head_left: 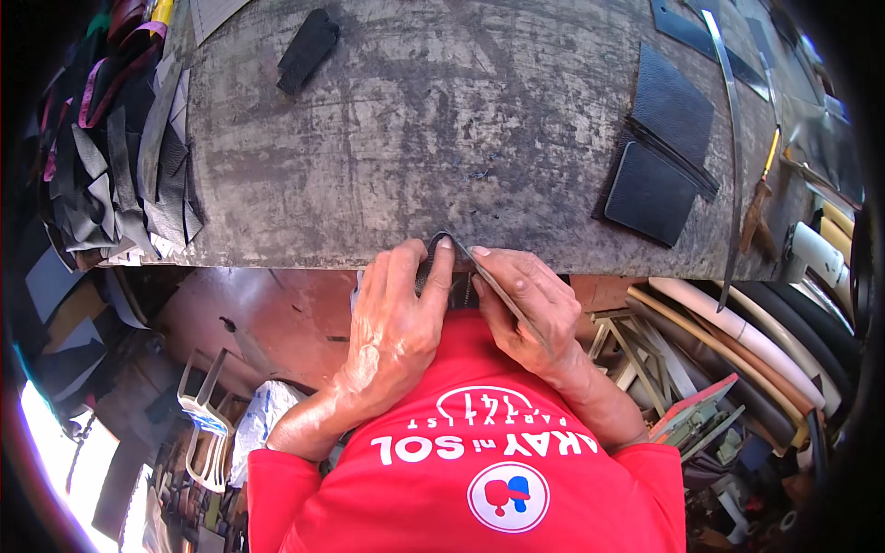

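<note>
At the near edge of the worktable, my left hand (401,300) pinches a small dark leather piece (430,262), its fingers covering most of it. My right hand (530,304) is closed around a thin, flat grey blade (505,297), whose upper end reaches toward the left fingertips and the leather. Both hands are close together in front of my red shirt. How far the blade touches the leather cannot be made out.
Stacked black leather panels (659,175) lie on the worktable (415,138) at right, beside a long metal strip (724,74) and a yellow-handled tool (772,152). Leather scraps (120,175) heap at left; a small dark piece (309,51) lies farther back. Material rolls (756,341) lean lower right.
</note>
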`<act>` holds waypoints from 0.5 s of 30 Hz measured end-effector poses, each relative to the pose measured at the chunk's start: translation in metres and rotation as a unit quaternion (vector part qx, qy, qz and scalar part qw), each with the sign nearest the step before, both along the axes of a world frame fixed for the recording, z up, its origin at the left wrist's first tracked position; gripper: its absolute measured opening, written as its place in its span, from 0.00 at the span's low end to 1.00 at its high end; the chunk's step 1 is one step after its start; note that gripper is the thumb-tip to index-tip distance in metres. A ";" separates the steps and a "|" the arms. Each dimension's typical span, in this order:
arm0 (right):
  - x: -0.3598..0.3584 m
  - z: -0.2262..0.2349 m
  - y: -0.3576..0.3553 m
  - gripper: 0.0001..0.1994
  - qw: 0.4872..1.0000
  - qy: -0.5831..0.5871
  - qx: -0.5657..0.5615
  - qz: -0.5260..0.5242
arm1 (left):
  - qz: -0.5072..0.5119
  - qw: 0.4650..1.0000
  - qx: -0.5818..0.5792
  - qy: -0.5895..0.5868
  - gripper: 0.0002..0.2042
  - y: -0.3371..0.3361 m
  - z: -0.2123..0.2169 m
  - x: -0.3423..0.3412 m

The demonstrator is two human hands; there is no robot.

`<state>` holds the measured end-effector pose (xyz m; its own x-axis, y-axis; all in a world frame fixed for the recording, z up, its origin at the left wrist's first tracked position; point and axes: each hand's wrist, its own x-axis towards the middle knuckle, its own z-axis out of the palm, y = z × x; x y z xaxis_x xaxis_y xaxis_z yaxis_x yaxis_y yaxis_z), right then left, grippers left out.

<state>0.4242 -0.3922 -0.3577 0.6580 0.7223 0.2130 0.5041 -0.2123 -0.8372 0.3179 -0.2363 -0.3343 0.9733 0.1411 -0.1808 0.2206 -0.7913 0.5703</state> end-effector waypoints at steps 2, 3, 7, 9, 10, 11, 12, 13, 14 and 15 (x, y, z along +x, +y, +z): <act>0.002 0.001 0.000 0.22 1.000 -0.002 -0.010 0.014 | -0.005 1.000 0.002 0.005 0.26 0.001 0.001 0.001; 0.004 0.001 0.001 0.22 1.000 -0.003 -0.010 0.016 | -0.008 1.000 0.003 0.007 0.26 0.002 0.002 0.002; 0.003 0.000 0.000 0.23 1.000 -0.005 -0.008 0.024 | -0.008 1.000 -0.005 0.007 0.26 0.003 0.001 0.002; 0.003 -0.001 0.000 0.23 1.000 -0.005 -0.009 0.024 | -0.007 1.000 -0.010 0.009 0.26 0.002 0.001 0.001; 0.003 -0.001 0.001 0.23 1.000 -0.004 -0.009 0.022 | -0.009 1.000 -0.014 0.011 0.26 0.003 0.001 0.001; 0.002 -0.001 0.001 0.23 1.000 -0.004 -0.010 0.021 | -0.011 1.000 -0.018 0.013 0.26 0.003 0.002 0.002; 0.001 -0.001 0.002 0.23 1.000 0.003 -0.014 0.013 | -0.013 1.000 -0.022 0.015 0.26 0.003 0.002 0.002; 0.000 -0.001 0.004 0.23 1.000 0.008 -0.016 0.006 | -0.012 1.000 -0.024 0.014 0.26 0.004 0.002 0.002; -0.001 -0.001 0.005 0.23 1.000 0.013 -0.018 -0.002 | -0.011 1.000 -0.025 0.013 0.26 0.004 0.002 0.002; -0.001 -0.001 0.006 0.23 1.000 0.010 -0.018 -0.002 | -0.009 1.000 -0.027 0.012 0.27 0.004 0.002 0.001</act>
<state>0.4228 -0.3860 -0.3590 0.6647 0.7266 0.1740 0.4871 -0.2448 -0.8383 0.3192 -0.2322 -0.3321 0.9709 0.1121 -0.2117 0.2205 -0.7636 0.6069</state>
